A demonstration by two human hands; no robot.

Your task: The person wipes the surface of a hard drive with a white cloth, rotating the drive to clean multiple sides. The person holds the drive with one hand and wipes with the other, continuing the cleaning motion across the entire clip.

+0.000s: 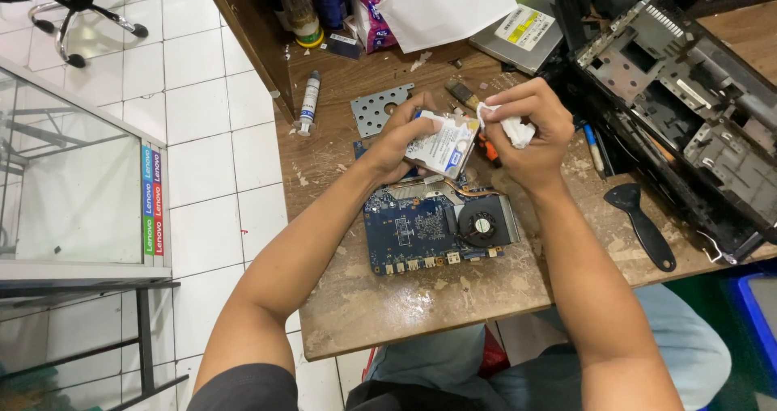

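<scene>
Hard drive [445, 144], a flat silver box with a white label, sits up off the table [388, 306] in the left hand [405, 140], whose fingers curl around its near and upper edges. Just beside it, the right hand [526, 132] pinches a crumpled white cloth [510, 128] between thumb and fingers, pressed close to the drive's right end.

Directly below both hands lies a blue circuit board [421, 229] with a black fan [483, 223] and copper heat pipe; the forearms cross over part of it. Behind the left hand rests a grey perforated metal plate [379, 108], and farther left a small syringe [307, 102] lies near the table's edge. To the right, a black plastic pry tool [643, 225] lies flat, well apart from the hands, and a stripped laptop chassis [688, 95] fills the table's right side. A slim silver optical drive [518, 39] sits at the back.
</scene>
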